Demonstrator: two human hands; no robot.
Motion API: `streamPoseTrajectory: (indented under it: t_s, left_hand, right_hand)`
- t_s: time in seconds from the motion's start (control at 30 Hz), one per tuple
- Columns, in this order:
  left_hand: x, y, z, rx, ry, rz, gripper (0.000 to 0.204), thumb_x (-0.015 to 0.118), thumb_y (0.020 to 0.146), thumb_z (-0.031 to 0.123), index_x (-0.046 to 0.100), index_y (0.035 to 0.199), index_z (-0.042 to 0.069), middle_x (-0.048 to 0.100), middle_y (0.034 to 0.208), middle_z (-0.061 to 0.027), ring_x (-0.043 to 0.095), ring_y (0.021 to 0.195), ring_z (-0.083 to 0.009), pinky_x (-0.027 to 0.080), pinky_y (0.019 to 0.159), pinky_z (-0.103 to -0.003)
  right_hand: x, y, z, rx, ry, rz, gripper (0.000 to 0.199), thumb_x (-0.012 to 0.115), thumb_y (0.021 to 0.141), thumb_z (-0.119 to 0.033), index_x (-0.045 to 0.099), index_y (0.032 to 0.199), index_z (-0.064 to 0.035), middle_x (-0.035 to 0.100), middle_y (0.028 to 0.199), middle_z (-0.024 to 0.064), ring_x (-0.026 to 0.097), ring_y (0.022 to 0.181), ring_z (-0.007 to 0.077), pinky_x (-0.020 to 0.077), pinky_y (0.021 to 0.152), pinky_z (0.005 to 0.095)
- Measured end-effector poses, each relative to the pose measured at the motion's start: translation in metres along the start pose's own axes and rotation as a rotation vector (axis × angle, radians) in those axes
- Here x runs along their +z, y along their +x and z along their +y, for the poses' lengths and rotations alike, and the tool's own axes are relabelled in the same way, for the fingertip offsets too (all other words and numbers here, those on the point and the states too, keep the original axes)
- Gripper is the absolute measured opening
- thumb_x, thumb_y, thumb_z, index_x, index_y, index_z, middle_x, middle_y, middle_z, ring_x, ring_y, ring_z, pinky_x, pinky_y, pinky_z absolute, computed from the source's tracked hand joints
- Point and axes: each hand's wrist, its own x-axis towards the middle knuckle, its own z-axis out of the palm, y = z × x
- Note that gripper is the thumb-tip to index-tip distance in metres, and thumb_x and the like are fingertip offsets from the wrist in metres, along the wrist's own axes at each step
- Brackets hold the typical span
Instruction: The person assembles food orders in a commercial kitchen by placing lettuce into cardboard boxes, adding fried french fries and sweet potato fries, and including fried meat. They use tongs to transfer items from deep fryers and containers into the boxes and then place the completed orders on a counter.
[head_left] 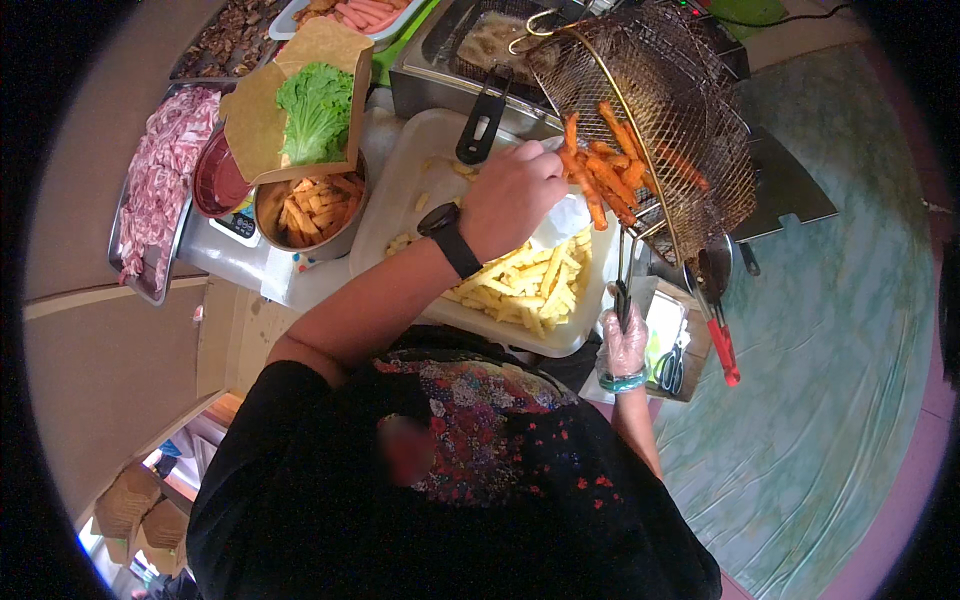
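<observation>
My bare left hand (515,195), with a dark watch on its wrist, reaches over the white tray (385,215). Its fingers curl closed at the top of a white paper packet (562,225), whose shape is partly hidden. Pale cut fries (535,285) lie beneath in the tray. In a clear glove, my right hand (625,345) is closed around a black handle (622,300). Metal rods run from that handle up to the orange fries (608,180), which stick out of a wire mesh basket (690,120) beside the packet. How the rods join the mesh is unclear.
A fryer (430,65) with bubbling oil stands behind the tray. Leftward are a pot of orange fries (320,215), a cardboard box with lettuce (318,110) and a tray of raw meat (160,180). Red-handled tongs (722,350) and scissors (672,370) lie at right.
</observation>
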Motion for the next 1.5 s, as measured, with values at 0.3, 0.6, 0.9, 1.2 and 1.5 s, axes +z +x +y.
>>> streamPoseTrajectory:
  t_s: [0.3,0.6,0.9,1.2,1.5]
  left_hand:
    - [-0.023,-0.008,0.011,0.078,-0.023,-0.062,0.01,0.05,0.067,0.015,0.057,0.072,0.011,0.048,0.072,0.0005,0.049,0.078,-0.0153,0.044,0.061,-0.028]
    - [-0.022,-0.016,0.021,0.062,-0.023,-0.041,0.009,0.05,0.069,0.015,0.056,0.074,0.011,0.046,0.07,0.0002,0.049,0.077,-0.0149,0.044,0.058,-0.027]
    - [-0.028,-0.018,0.033,0.002,-0.012,-0.042,0.009,0.049,0.07,0.015,0.055,0.074,0.009,0.048,0.072,-0.0017,0.049,0.074,-0.0165,0.044,0.058,-0.028]
    - [-0.037,-0.023,0.034,0.037,0.035,-0.111,0.007,0.052,0.07,0.013,0.054,0.075,0.009,0.047,0.072,-0.0012,0.049,0.074,-0.0163,0.045,0.058,-0.028]
    - [-0.022,-0.045,0.021,0.064,0.05,0.068,0.017,0.052,0.071,0.013,0.059,0.087,0.01,0.054,0.083,-0.0015,0.052,0.081,-0.0188,0.046,0.062,-0.032]
  right_hand:
    - [0.0,0.0,-0.003,0.061,-0.055,-0.023,0.041,0.052,0.083,-0.023,0.047,0.116,0.0012,0.057,0.101,0.0132,0.054,0.085,0.018,0.0423,0.078,0.0307]
    - [0.0,-0.002,-0.011,0.049,0.026,-0.013,0.041,0.054,0.083,-0.022,0.048,0.117,-0.0001,0.051,0.077,0.0018,0.043,0.067,0.0087,0.0406,0.064,0.0237]
    - [-0.001,-0.008,-0.009,0.003,0.043,0.001,0.041,0.052,0.084,-0.024,0.048,0.117,-0.0003,0.052,0.078,0.0011,0.044,0.068,0.0077,0.0406,0.064,0.0232]
    - [-0.003,-0.009,-0.025,0.103,0.008,-0.052,0.04,0.053,0.083,-0.021,0.048,0.115,0.0014,0.058,0.091,0.0079,0.052,0.078,0.0118,0.0428,0.073,0.0256]
    - [0.015,-0.013,-0.014,-0.126,-0.124,0.065,0.035,0.06,0.077,-0.013,0.051,0.107,0.0019,0.06,0.09,0.0156,0.059,0.081,0.0222,0.0456,0.073,0.0312]
